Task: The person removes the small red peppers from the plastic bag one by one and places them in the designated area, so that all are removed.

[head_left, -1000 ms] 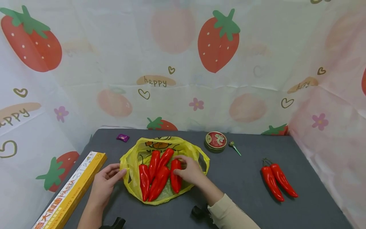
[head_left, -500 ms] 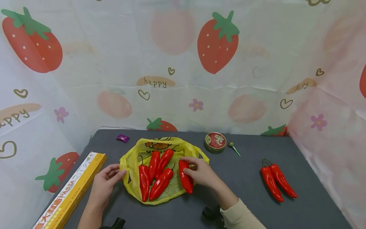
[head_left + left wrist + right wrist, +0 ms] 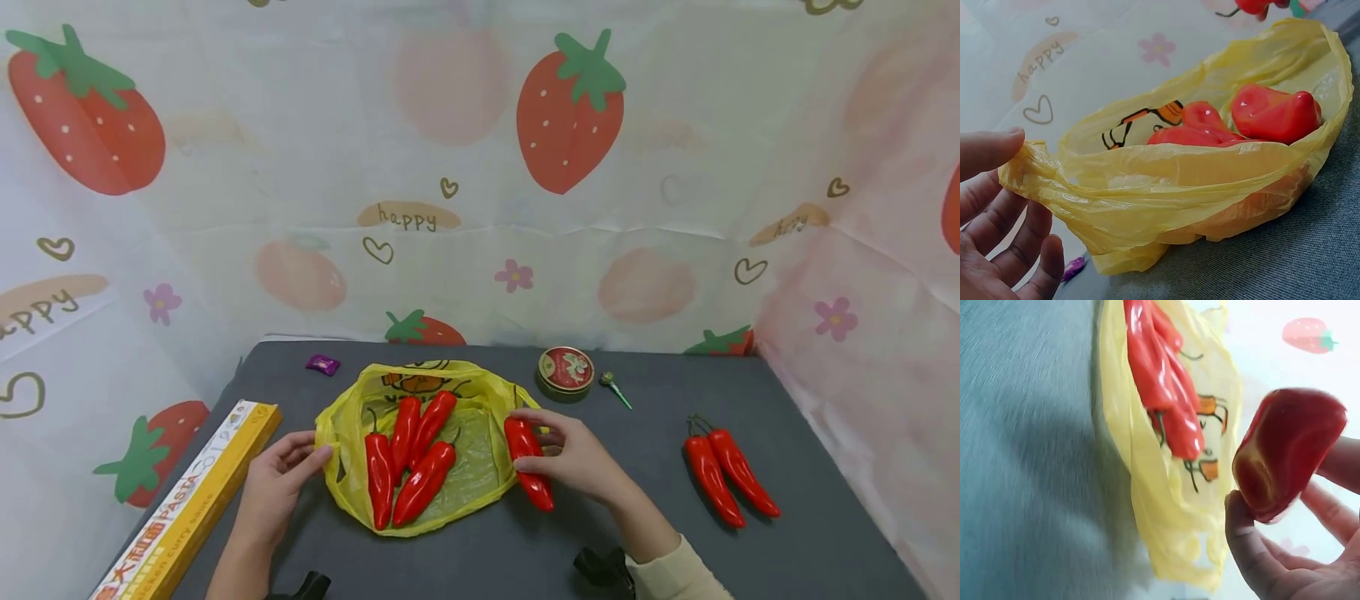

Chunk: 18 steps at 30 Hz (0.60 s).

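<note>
A yellow plastic bag lies with its mouth spread wide, and several red chili peppers rest inside it. My left hand pinches the bag's left edge between thumb and fingers; the left wrist view shows the gathered yellow film in that pinch. Just past the bag's right rim, my right hand grips a single red chili pepper, held tilted with its stem upward. In the right wrist view this pepper sits between thumb and fingertips, raised beside the bag.
Two red peppers lie side by side at the right. Behind the bag stand a round red-topped tin and a small green-stemmed item. A purple wrapped candy is at the back left, and a long yellow pasta box lies along the left edge.
My right hand has lifted one pepper from among the others in the bag and carried it right, past the rim. The left hand has kept its hold on the bag's edge.
</note>
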Tool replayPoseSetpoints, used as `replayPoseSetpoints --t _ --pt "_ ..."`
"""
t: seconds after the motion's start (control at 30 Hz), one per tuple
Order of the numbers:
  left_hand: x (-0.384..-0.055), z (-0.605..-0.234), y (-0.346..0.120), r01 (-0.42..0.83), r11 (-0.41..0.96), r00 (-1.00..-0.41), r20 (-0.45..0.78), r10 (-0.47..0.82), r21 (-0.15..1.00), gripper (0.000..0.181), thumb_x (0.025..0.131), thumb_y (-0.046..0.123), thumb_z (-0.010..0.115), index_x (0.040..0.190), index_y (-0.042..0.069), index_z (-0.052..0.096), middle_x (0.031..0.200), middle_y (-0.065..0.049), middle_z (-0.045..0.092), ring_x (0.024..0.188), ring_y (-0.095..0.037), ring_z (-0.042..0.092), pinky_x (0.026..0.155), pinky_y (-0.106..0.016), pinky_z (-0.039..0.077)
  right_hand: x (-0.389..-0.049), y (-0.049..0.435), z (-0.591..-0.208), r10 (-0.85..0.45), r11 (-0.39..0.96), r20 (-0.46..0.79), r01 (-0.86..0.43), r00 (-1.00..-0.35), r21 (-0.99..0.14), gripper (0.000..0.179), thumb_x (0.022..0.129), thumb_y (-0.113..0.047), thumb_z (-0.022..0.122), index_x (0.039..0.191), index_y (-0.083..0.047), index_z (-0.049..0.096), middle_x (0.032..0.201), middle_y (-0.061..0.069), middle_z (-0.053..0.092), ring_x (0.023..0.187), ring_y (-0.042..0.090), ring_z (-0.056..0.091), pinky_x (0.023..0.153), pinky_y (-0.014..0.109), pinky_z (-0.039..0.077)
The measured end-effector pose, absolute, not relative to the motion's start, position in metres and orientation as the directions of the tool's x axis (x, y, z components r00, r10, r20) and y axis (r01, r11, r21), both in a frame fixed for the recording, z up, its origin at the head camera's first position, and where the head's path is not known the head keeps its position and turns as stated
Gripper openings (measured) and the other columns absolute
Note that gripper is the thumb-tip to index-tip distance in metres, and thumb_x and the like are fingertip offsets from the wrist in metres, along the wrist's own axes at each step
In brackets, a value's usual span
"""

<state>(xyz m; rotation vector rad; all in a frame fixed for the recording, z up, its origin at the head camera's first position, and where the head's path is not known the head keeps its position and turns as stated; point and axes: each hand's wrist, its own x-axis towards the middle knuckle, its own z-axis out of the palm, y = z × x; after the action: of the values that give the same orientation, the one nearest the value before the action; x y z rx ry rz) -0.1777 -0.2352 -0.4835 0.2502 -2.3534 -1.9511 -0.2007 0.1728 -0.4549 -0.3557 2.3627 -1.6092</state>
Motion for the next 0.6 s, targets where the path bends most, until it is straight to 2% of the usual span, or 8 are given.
replayPoseSetpoints --t 0.13,0.3,0.6 --pt "-0.177 -0.484 -0.235 -0.074 0.177 -0.984 -0.043 -0.172 0.981 0.049 0.094 0.037 0.072 0.126 0.001 0.062 0.096 0.013 0.071 0.087 -0.007 0.066 0.082 -0.023 0.058 -0.197 0.192 -0.455 -0.292 0.361 -0.043 -0.069 -0.955 -0.93 0.067 0.086 -0.025 0.083 0.145 -0.02 0.053 0.135 0.016 0.057 0.109 0.031 0.067 0.087 0.043 0.06" --pt "-0.178 -0.485 -0.235 -0.072 0.179 -0.985 -0.041 -0.169 0.981 0.05 0.094 0.038 0.071 0.127 0.002 0.062 0.097 0.013 0.071 0.088 -0.007 0.066 0.082 -0.023 0.058 -0.191 0.22 -0.454 -0.223 0.403 -0.028 -0.066 -0.974 -0.913 0.065 0.086 -0.027 0.082 0.144 -0.024 0.053 0.133 0.017 0.058 0.11 0.031 0.067 0.087 0.044 0.06" --pt "-0.179 -0.486 -0.236 -0.085 0.178 -0.986 -0.057 -0.16 0.98 0.05 0.094 0.039 0.071 0.127 0.003 0.062 0.098 0.014 0.07 0.089 -0.007 0.065 0.082 -0.022 0.058 -0.183 0.255 -0.451 -0.135 0.49 -0.059 -0.015 -0.989 -0.872 0.066 0.089 -0.031 0.079 0.148 -0.023 0.049 0.137 0.023 0.058 0.113 0.036 0.066 0.083 0.046 0.06"
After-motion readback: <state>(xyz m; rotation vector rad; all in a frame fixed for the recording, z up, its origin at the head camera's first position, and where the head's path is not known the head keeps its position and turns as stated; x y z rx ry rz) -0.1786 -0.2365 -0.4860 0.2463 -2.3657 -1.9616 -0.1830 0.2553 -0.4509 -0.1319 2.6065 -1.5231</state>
